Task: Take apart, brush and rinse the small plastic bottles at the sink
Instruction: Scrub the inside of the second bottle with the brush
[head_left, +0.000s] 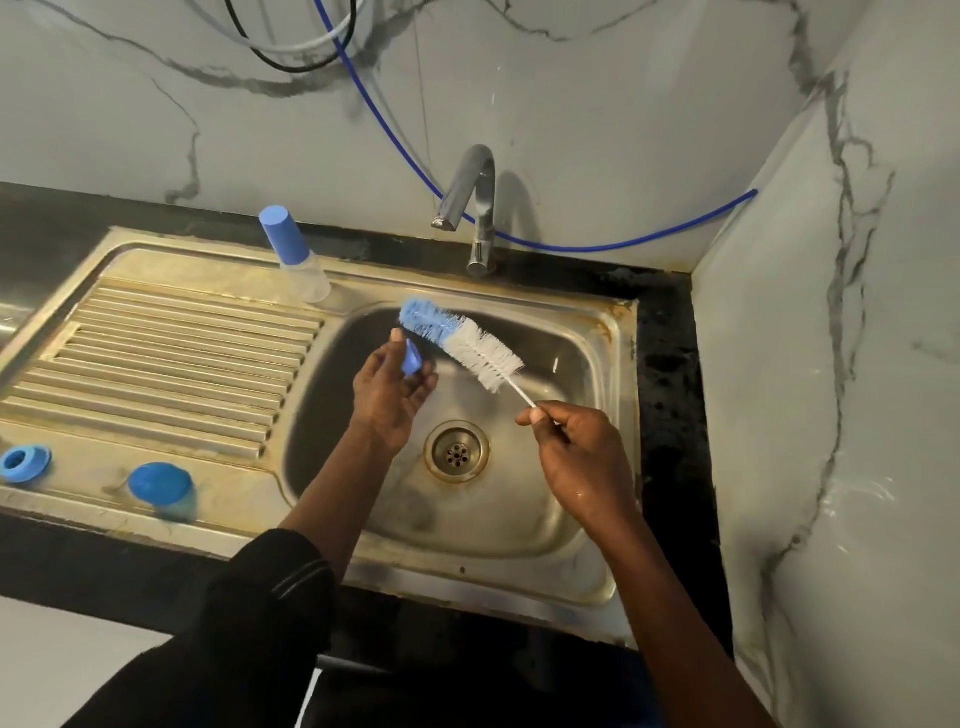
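Now: left hand (389, 397) over basin, fingers curled round small blue part (412, 359). Right hand (571, 452) pinches thin handle of brush (462, 343). Bristle head slants up-left, its blue tip just beside blue part; contact unclear. Capped bottle (295, 257) stands on sink (618, 325) rim, left of tap (480, 208). Blue ring (23, 462) and blue cup (162, 489) on drainboard (182, 353) near front edge, apart from each other.

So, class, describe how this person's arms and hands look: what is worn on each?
The left arm has a black sleeve with a stitched cuff ending near the elbow. The right arm shows no sleeve. The left hand and right hand are bare: no gloves, rings or watch visible. Water drops glisten on the right hand.
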